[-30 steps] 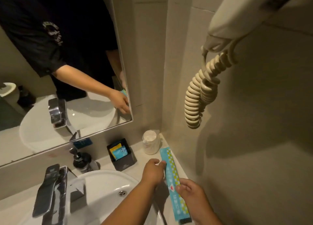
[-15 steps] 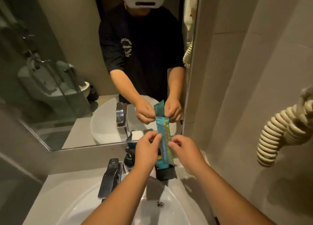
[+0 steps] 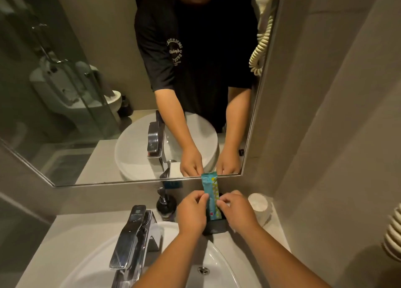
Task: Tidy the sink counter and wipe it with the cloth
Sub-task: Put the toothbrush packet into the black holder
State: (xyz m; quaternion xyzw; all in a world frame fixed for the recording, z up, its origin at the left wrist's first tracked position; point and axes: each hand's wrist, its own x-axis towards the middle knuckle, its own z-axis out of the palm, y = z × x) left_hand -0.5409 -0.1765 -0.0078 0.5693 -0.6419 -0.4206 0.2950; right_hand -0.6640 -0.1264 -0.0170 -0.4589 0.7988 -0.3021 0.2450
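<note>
A long blue packet with a dotted yellow strip (image 3: 211, 193) stands upright, its lower end inside a small black holder box (image 3: 216, 226) on the grey counter (image 3: 71, 229) below the mirror. My left hand (image 3: 192, 211) pinches the packet's left edge. From the other side my right hand (image 3: 236, 209) grips its right edge. Both hands cover most of the box. No cloth is in view.
A white basin (image 3: 219, 263) with a chrome tap (image 3: 132, 237) fills the near counter. A black soap pump (image 3: 166, 203) stands behind the tap. A wrapped white cup (image 3: 258, 202) sits in the right corner. A coiled hairdryer cord (image 3: 393, 233) hangs on the right wall.
The packet was lifted off the counter's right edge, turned upright and lowered with both hands into the black box. The view has swung left toward the mirror.
</note>
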